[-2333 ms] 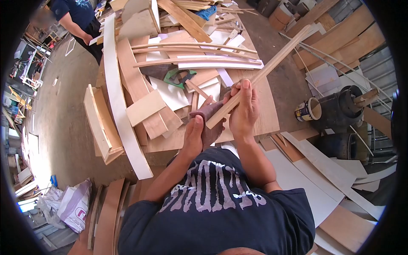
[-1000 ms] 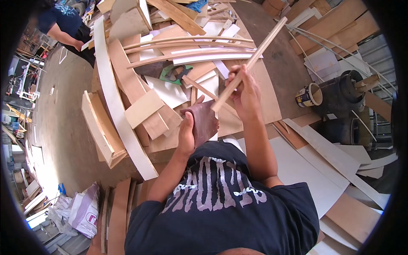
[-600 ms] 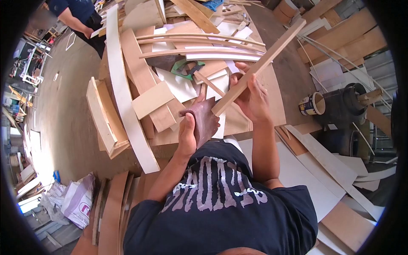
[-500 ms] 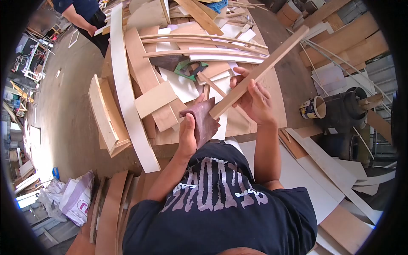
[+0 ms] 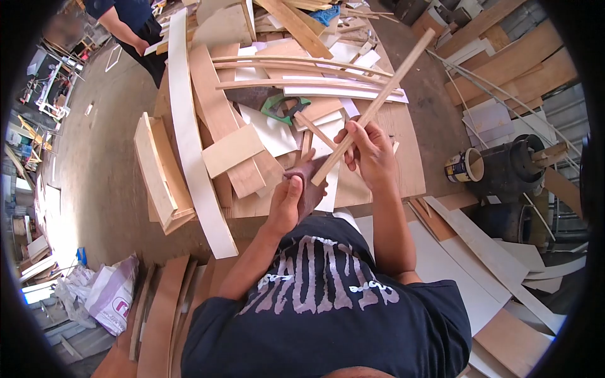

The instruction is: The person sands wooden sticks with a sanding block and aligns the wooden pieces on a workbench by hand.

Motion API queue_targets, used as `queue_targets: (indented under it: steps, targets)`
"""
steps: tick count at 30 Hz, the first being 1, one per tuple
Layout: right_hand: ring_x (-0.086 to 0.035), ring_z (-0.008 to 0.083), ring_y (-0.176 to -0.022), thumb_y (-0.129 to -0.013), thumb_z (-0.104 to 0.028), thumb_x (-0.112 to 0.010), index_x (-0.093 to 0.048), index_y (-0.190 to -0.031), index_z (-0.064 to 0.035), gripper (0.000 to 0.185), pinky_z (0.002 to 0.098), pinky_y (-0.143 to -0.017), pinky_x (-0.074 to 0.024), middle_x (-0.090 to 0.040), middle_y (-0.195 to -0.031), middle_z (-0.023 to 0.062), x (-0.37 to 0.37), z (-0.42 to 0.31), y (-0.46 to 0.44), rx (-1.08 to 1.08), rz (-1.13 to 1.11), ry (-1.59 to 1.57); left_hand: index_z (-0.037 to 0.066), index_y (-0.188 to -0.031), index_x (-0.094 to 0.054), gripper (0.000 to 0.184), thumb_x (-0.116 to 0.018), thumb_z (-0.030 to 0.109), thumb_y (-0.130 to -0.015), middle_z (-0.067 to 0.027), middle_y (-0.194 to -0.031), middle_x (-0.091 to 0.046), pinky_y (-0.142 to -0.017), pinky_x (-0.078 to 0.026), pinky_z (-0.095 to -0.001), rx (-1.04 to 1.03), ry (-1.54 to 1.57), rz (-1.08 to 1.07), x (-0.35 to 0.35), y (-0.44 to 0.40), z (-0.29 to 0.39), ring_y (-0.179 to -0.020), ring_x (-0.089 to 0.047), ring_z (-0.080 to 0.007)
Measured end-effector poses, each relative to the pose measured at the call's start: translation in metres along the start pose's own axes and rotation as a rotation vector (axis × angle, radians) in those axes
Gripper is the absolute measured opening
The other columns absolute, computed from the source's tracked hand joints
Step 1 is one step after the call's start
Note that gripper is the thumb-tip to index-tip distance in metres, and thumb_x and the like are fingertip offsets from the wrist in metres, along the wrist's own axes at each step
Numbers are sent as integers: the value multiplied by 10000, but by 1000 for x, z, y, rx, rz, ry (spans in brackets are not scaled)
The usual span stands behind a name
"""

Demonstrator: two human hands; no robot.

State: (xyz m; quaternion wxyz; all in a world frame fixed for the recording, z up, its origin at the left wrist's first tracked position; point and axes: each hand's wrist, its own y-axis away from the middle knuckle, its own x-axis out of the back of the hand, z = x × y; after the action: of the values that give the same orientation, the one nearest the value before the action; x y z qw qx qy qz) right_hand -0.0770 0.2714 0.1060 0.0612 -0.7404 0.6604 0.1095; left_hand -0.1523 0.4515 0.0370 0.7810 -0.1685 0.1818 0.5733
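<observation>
My left hand (image 5: pixel 285 206) is closed around a bent reddish-brown sheet of sandpaper (image 5: pixel 310 196), thumb on its near side. A long, narrow wooden strip (image 5: pixel 386 93) is pinched in my right hand (image 5: pixel 372 156), slanting up and away to the right. Its lower end is right by the sandpaper; whether the two touch, I cannot tell. Just beyond my hands, a handsaw with a green handle (image 5: pixel 273 109) lies among offcuts. A small pale board (image 5: pixel 233 151) rests on other planks to the left of it.
The worktable (image 5: pixel 409 167) carries heaped boards and curved strips (image 5: pixel 302 62). A long white board (image 5: pixel 189 132) and an open wooden box (image 5: pixel 164 173) line its left side. At the right stand a paint bucket (image 5: pixel 463 167) and black bins. Another person (image 5: pixel 129 25) stands far left.
The wooden strip has turned in my right hand, now showing a narrower face, its upper end further left. My left hand and the sandpaper have shifted slightly right.
</observation>
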Motion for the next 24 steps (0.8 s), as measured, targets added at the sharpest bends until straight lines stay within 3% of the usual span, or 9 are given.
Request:
queue_targets:
  steps: [2, 5, 9, 12, 16, 17, 21, 23, 24]
  targets:
    - [-508, 59, -455, -1011, -280, -608, -611, -951, -10, 277, 211, -363, -379, -670, -774, 65, -2, -4, 0, 44, 51, 44, -7, -1557, -235, 879, -401, 646, -992, -172, -1308, -572, -884, -528, -354, 12, -8, -10, -5, 3, -2, -1031, -629, -229]
    - [-487, 61, -388, -975, -264, -644, -619, -848, 3, 296, 235, -333, -361, -625, -637, 41, -2, -11, -6, 13, 272, 500, 8, -1559, -250, 856, -398, 638, -998, -168, -1080, -666, -861, -527, -331, 59, 13, 49, -9, 7, -5, -937, -662, -224]
    - [-569, 90, -423, -941, -236, -675, -663, -890, 45, 286, 266, -372, -434, -610, -573, 43, -8, -25, -2, -29, 289, 455, 8, -1562, -243, 856, -411, 630, -998, -164, -1088, -662, -856, -527, -324, 44, -30, 27, -5, 0, -20, -943, -661, -215]
    - [-579, 93, -427, -944, -234, -669, -663, -897, 47, 285, 263, -374, -441, -615, -576, 53, -6, -27, -8, -31, 257, 554, -9, -1553, -252, 827, -422, 591, -1010, -149, -1188, -622, -885, -524, -312, 74, 101, -10, -8, -4, -26, -975, -632, -184]
    - [-581, 89, -439, -945, -241, -668, -669, -917, 43, 285, 262, -374, -451, -628, -608, 60, 7, -19, -14, -34, 306, 555, -34, -1492, -359, 807, -372, 618, -1016, -147, -1070, -658, -817, -538, -322, 19, -1, 93, -5, -11, -36, -938, -664, -211]
    - [-583, 95, -439, -944, -252, -669, -671, -925, 47, 300, 264, -372, -456, -627, -599, 59, 10, -6, -17, -62, 220, 373, -24, -1523, -303, 792, -370, 591, -1028, -146, -1105, -640, -844, -532, -325, 51, 44, 55, -3, -12, -42, -950, -646, -199]
    - [-557, 91, -421, -955, -254, -667, -671, -921, 41, 297, 275, -364, -437, -597, -576, 42, 18, 1, -32, -84, 183, 493, 7, -1559, -247, 812, -409, 588, -1016, -142, -1167, -613, -855, -535, -347, 59, 103, 77, -24, -13, -32, -977, -638, -208]
    - [-542, 89, -410, -969, -270, -654, -660, -899, 32, 310, 278, -362, -422, -586, -569, 34, 36, -3, -40, 1, 390, 529, 23, -1562, -247, 850, -439, 622, -991, -156, -1184, -606, -834, -542, -358, 42, 89, 104, -20, -17, -34, -984, -649, -231]
    - [-542, 89, -410, -969, -270, -654, -660, -899, 32, 310, 278, -362, -422, -586, -569, 34, 43, -7, -44, -2, 382, 531, 25, -1563, -246, 845, -445, 615, -991, -153, -1203, -596, -841, -543, -364, 22, 147, 154, -21, -20, -32, -976, -648, -232]
